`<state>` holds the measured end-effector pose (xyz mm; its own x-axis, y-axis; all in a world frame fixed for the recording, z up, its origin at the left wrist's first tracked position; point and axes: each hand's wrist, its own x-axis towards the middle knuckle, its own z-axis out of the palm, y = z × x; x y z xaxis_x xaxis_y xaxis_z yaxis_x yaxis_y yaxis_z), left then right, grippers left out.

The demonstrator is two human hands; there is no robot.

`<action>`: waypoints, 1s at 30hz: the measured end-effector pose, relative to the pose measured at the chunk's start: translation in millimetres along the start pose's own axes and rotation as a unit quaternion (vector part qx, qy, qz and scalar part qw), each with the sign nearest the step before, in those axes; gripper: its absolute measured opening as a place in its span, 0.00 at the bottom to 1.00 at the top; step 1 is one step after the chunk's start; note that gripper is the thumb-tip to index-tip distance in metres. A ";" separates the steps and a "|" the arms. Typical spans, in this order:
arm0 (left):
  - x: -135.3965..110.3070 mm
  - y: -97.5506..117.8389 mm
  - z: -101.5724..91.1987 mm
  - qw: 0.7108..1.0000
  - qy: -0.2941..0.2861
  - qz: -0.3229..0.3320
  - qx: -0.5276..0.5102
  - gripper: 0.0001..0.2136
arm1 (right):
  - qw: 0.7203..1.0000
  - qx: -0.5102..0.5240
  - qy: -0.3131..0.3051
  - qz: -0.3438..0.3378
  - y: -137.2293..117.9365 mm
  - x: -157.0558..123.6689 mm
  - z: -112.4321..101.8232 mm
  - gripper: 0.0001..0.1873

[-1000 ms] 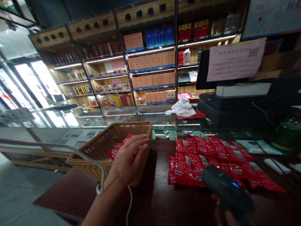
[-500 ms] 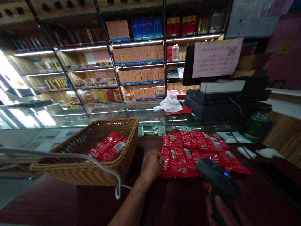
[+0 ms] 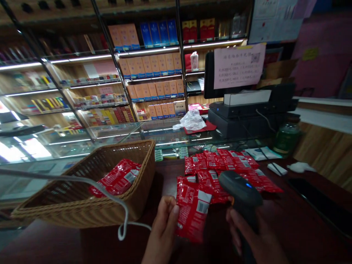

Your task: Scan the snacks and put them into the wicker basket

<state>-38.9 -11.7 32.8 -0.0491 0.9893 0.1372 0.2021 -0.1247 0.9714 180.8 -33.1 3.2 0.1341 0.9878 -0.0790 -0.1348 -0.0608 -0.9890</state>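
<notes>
Red packet (image 3: 191, 214) now between left hand (image 3: 163, 222), pinched on it, and right hand (image 3: 251, 234), seemingly round scanner (image 3: 239, 189)

Site is reading as a retail shop: lit display shelves (image 3: 148, 51) are carrying boxed goods (image 3: 150, 65), 10 to 12 o'clock; a checkout monitor (image 3: 209, 76) is standing at 2 o'clock; a barcode scanner (image 3: 239, 185) is showing at 4 o'clock.

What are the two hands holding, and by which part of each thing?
Left hand: a shiny red plastic packet, by its left edge. Right hand: a dark grey handheld scanner, by its handle.
</notes>
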 end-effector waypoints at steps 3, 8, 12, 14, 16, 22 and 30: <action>-11.6 -4.9 5.2 0.997 -0.038 -0.028 -0.059 0.18 | 0.999 -0.031 0.021 -0.020 5.0 10.2 6.1 0.27; -16.1 -16.0 12.7 0.965 -0.137 -0.100 -0.201 0.20 | 0.997 -0.024 0.077 0.002 -4.7 6.0 13.6 0.28; -16.5 -15.7 21.5 0.938 -0.141 -0.166 -0.271 0.18 | 0.995 -0.011 0.097 -0.006 -24.2 -6.3 20.7 0.26; -17.2 -14.7 23.9 0.936 -0.123 -0.175 -0.278 0.17 | 0.992 0.001 0.124 -0.026 -28.8 -9.5 24.0 0.24; -18.2 -15.2 23.5 0.936 -0.116 -0.175 -0.283 0.18 | 0.990 0.017 0.139 -0.028 -29.1 -9.7 25.8 0.25; -21.8 -19.5 11.8 0.920 -0.210 -0.226 -0.242 0.25 | 0.986 0.037 0.159 -0.039 -30.9 -6.4 26.1 0.27; -5.4 -16.6 2.2 0.975 -0.075 -0.131 -0.165 0.22 | 0.992 0.052 0.070 -0.095 -20.7 3.6 5.3 0.23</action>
<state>-39.9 -14.8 15.5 0.0912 0.9874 -0.1292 -0.1251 0.1400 0.9822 178.9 -27.5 24.1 0.3002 0.9503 0.0830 -0.1947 0.1462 -0.9699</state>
